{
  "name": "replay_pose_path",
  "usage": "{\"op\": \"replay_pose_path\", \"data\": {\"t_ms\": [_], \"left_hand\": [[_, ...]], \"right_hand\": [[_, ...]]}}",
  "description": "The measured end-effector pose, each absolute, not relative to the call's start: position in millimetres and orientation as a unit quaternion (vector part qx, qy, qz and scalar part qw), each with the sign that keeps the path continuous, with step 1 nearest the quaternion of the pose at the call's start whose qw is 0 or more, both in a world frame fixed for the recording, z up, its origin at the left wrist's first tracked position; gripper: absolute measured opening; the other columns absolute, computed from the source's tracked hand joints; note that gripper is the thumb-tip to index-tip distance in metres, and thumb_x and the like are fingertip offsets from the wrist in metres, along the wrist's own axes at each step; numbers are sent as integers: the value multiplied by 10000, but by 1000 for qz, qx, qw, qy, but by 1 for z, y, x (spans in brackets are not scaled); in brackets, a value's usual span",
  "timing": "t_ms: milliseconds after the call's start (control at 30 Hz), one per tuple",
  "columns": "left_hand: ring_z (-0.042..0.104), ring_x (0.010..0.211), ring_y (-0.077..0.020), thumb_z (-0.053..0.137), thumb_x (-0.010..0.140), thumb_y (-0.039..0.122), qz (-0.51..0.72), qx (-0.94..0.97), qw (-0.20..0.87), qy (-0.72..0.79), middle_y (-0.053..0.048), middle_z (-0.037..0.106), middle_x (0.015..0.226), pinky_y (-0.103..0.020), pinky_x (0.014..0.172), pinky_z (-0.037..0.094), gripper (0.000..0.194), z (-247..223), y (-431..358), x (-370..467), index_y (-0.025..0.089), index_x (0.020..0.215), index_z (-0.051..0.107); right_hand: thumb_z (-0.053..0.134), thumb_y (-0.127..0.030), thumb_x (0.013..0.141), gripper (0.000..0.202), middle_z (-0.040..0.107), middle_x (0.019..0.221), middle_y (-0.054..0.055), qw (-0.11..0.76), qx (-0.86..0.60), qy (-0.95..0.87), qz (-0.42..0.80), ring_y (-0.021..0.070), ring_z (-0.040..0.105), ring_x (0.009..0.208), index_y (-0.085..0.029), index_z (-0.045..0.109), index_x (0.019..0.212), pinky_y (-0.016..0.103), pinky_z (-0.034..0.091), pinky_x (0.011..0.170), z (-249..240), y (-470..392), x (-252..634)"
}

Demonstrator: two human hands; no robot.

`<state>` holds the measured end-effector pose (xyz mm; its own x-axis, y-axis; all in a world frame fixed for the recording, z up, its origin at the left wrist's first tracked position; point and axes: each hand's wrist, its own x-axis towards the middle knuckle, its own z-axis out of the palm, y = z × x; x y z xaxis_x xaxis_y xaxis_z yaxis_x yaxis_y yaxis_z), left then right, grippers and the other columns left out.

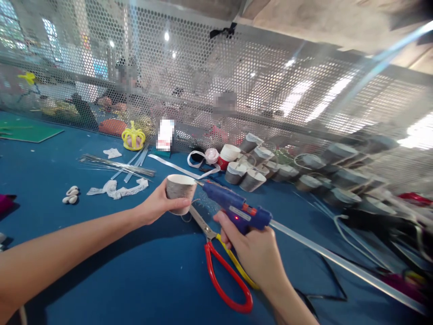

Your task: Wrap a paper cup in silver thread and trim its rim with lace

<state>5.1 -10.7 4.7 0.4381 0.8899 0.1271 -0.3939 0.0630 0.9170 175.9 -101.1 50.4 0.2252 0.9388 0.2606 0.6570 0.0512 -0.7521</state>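
My left hand is closed around a small grey cup with a pale inside, held upright above the table. In my right hand is a blue glue gun, gripped by its handle, a small red light lit on its side. Its nozzle points left and is close to the cup's rim; whether they touch I cannot tell. A long clear glue stick sticks out of the gun's back. Below the gun lie scissors with one red and one yellow handle, blades partly hidden behind the cup.
Many grey cups are grouped at the back right. White lace, thin wires and white ribbon lie at the back left, near a yellow crown-shaped piece. A perforated metal screen rises behind the blue table.
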Motion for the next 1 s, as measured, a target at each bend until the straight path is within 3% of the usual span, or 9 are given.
{"op": "replay_pose_path", "data": {"t_ms": [167, 333, 400, 500, 600, 767, 933, 1000], "left_hand": [[578, 906, -209, 803, 499, 272, 450, 498, 704, 230, -82, 627, 965, -356, 847, 412, 593, 6, -13, 5, 158, 1013, 529], [586, 936, -230, 778, 537, 348, 472, 482, 699, 237, -94, 630, 1003, -367, 861, 425, 547, 6, -10, 3, 154, 996, 552], [590, 922, -220, 760, 564, 361, 491, 492, 671, 259, -87, 632, 1003, -353, 854, 433, 507, 5, -5, 0, 154, 983, 564], [593, 871, -200, 753, 575, 356, 512, 509, 622, 302, -79, 634, 966, -333, 819, 446, 498, 4, 3, -4, 147, 983, 558], [595, 838, -194, 757, 563, 354, 523, 520, 589, 330, -72, 629, 939, -326, 773, 465, 518, 5, 9, -7, 147, 985, 539], [591, 880, -204, 761, 542, 326, 560, 522, 534, 359, -70, 595, 988, -335, 767, 483, 577, 5, 16, -10, 163, 1017, 475], [538, 1003, -233, 747, 540, 305, 579, 532, 475, 394, -83, 550, 1056, -369, 860, 438, 583, 2, 25, -14, 173, 1027, 457], [534, 1004, -227, 744, 543, 301, 585, 536, 464, 393, -80, 544, 1056, -360, 869, 428, 583, 1, 29, -15, 174, 1029, 448]], "right_hand": [[550, -426, 719, 306, 523, 404, -16, 405, -684, -561, 231, 116, 490, 361, -152, 612, 598, 232, 420, 408, 50, -96, 179], [650, -392, 635, 258, 484, 419, -66, 493, -646, -486, 321, 77, 414, 342, -159, 542, 660, 206, 329, 359, 46, -75, 201], [676, -355, 613, 261, 533, 485, -59, 514, -662, -453, 303, 79, 474, 405, -162, 523, 698, 196, 354, 398, 40, -65, 216], [627, -309, 703, 203, 571, 602, -26, 504, -707, -416, 269, 84, 522, 498, -135, 534, 754, 206, 417, 477, 29, -50, 238], [547, -334, 810, 241, 578, 655, 10, 444, -768, -389, 249, 98, 538, 531, -95, 560, 781, 238, 447, 504, 18, -41, 255], [506, -307, 865, 292, 574, 1078, 69, 306, -834, -400, 226, 175, 589, 879, -152, 528, 1112, 372, 502, 732, 12, -33, 261], [512, -312, 860, 306, 551, 1137, 73, 179, -879, -428, 112, 194, 567, 951, -168, 524, 1130, 402, 477, 794, 24, -27, 259], [498, -311, 864, 308, 531, 1164, 123, 137, -884, -442, 62, 234, 537, 1015, -131, 537, 1111, 439, 439, 837, 31, -28, 252]]}}
